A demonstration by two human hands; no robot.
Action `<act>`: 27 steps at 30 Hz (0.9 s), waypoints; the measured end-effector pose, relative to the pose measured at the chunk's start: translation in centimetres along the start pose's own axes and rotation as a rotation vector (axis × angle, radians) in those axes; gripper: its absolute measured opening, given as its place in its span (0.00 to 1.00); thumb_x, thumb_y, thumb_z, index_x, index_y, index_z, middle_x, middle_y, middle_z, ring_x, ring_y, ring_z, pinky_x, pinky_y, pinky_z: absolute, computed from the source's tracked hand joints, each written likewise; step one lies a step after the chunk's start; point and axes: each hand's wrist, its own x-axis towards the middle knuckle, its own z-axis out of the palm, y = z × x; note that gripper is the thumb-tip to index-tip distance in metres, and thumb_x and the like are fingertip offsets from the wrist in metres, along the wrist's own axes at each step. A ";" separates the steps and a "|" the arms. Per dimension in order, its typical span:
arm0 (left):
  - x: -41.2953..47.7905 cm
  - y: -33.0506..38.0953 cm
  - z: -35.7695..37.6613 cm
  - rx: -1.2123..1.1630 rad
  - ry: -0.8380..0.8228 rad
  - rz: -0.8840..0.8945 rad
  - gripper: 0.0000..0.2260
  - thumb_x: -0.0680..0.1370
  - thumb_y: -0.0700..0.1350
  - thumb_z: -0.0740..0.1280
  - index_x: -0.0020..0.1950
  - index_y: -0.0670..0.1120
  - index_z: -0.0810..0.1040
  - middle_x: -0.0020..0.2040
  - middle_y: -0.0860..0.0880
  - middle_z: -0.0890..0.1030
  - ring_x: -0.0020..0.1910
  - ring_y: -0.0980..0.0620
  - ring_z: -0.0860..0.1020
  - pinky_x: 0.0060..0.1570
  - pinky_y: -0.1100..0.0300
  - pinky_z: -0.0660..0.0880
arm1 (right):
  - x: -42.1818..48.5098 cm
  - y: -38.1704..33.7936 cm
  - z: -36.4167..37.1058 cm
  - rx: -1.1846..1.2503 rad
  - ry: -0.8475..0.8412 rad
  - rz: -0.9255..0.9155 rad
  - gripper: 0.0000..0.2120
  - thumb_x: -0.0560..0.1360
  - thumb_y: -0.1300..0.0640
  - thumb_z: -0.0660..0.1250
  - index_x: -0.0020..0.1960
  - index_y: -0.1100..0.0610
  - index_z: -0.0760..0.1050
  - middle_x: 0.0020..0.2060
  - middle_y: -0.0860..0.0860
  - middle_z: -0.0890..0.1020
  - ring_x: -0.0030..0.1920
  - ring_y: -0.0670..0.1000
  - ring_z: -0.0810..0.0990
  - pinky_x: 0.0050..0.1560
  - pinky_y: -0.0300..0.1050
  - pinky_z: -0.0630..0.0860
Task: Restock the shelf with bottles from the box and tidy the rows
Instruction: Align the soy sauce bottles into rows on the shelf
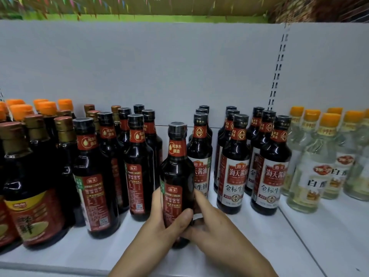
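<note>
Background, top of view: yellow-brown surface [179, 7] hung with a string of small coloured pennants [79, 5], blurred. Bright green strip [139, 18] runs below it. Top right corner: dark brick-like pattern [323, 9], detail unclear.

Mid view: plain white back panel [159, 66], unmarked. Slotted metal upright [278, 72] divides it, right of centre, paired slots running down its length.

Right of the upright: cluster of clear-liquid bottles [311, 176], orange caps, white labels with dark characters, upright.

Far left: large dark bottle [30, 186], gold cap, yellow-and-red label, upright; orange-capped bottles [48, 107] behind it.
</note>
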 end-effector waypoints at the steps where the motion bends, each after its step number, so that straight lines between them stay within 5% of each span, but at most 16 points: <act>1: 0.1 -0.1 0.1 0.015 -0.016 -0.004 0.33 0.74 0.58 0.73 0.72 0.70 0.58 0.61 0.64 0.81 0.61 0.61 0.80 0.58 0.58 0.78 | -0.1 0.1 -0.2 0.021 0.004 0.003 0.31 0.76 0.52 0.72 0.71 0.30 0.63 0.61 0.40 0.81 0.57 0.46 0.84 0.62 0.51 0.79; 7: 0.5 -0.2 1.3 0.064 -0.138 -0.033 0.40 0.82 0.37 0.67 0.76 0.72 0.48 0.64 0.68 0.78 0.65 0.64 0.76 0.66 0.59 0.73 | -1.4 0.9 -1.4 0.020 0.069 0.003 0.27 0.79 0.50 0.70 0.70 0.30 0.63 0.61 0.32 0.78 0.63 0.38 0.78 0.67 0.47 0.75; 11: 0.6 -0.3 2.6 0.013 -0.191 -0.019 0.36 0.84 0.37 0.62 0.78 0.71 0.51 0.71 0.68 0.72 0.72 0.66 0.69 0.73 0.57 0.66 | -2.9 1.9 -2.8 -0.004 0.151 0.069 0.30 0.79 0.53 0.70 0.72 0.30 0.60 0.63 0.31 0.77 0.64 0.34 0.75 0.69 0.46 0.73; 14: 0.8 -0.6 3.9 0.008 -0.174 -0.003 0.33 0.84 0.38 0.61 0.79 0.68 0.55 0.75 0.66 0.69 0.75 0.65 0.65 0.77 0.51 0.62 | -4.0 2.3 -4.0 0.003 0.182 0.089 0.30 0.81 0.58 0.67 0.70 0.29 0.61 0.61 0.28 0.76 0.61 0.28 0.73 0.61 0.31 0.74; 16: 1.0 -0.7 5.0 0.006 -0.143 -0.006 0.31 0.84 0.38 0.63 0.78 0.67 0.59 0.74 0.64 0.71 0.73 0.65 0.68 0.74 0.55 0.67 | -4.6 2.5 -4.8 0.005 0.207 0.102 0.29 0.81 0.60 0.66 0.68 0.31 0.61 0.58 0.24 0.76 0.60 0.25 0.71 0.57 0.26 0.73; 19: 1.4 -0.1 6.8 0.020 -0.075 -0.040 0.28 0.80 0.37 0.68 0.71 0.66 0.67 0.63 0.62 0.80 0.61 0.69 0.77 0.55 0.72 0.75 | -5.5 3.1 -5.8 0.014 0.264 0.127 0.27 0.81 0.61 0.67 0.68 0.34 0.63 0.57 0.25 0.76 0.60 0.27 0.73 0.59 0.28 0.74; 23: 2.1 -0.3 9.0 0.080 -0.044 -0.044 0.26 0.75 0.40 0.76 0.66 0.63 0.74 0.55 0.62 0.83 0.54 0.67 0.80 0.49 0.69 0.78 | -6.8 3.6 -6.9 0.020 0.328 0.135 0.28 0.78 0.53 0.71 0.71 0.36 0.63 0.62 0.33 0.78 0.62 0.32 0.76 0.62 0.34 0.75; 27: 2.8 -0.2 11.6 0.078 -0.040 -0.038 0.25 0.70 0.43 0.80 0.62 0.63 0.77 0.59 0.59 0.78 0.53 0.66 0.79 0.47 0.65 0.80 | -7.7 3.8 -7.9 0.003 0.367 0.170 0.32 0.74 0.51 0.76 0.67 0.29 0.64 0.59 0.28 0.78 0.60 0.32 0.77 0.62 0.38 0.76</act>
